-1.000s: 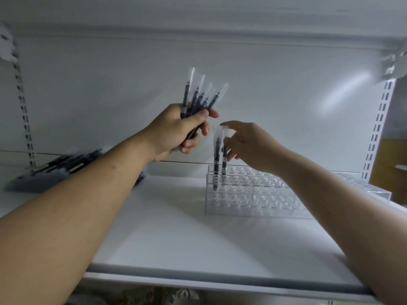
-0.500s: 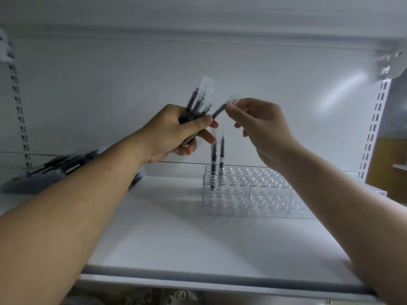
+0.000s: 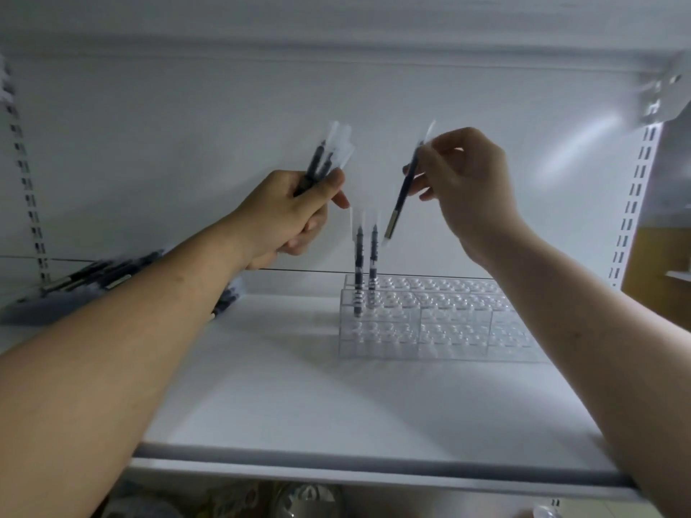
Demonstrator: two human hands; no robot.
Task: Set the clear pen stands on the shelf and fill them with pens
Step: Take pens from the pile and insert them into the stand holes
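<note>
A clear tiered pen stand (image 3: 430, 323) stands on the white shelf (image 3: 299, 398), right of centre. Two wrapped black pens (image 3: 365, 263) stand upright in holes at its back left corner. My left hand (image 3: 291, 214) grips a bunch of wrapped pens (image 3: 325, 158) above and left of the stand. My right hand (image 3: 467, 188) pinches a single black pen (image 3: 404, 188) near its top, tilted, with its lower end hanging just above and right of the two standing pens.
A pile of loose black pens (image 3: 93, 278) lies at the left of the shelf, partly behind my left forearm. Slotted uprights (image 3: 632, 203) run up both sides of the white back wall. Another shelf board hangs overhead.
My right hand let go of the second pen in the stand, rose to the bunch, and pulled one pen out to the right. My left hand has kept hold of the bunch.
</note>
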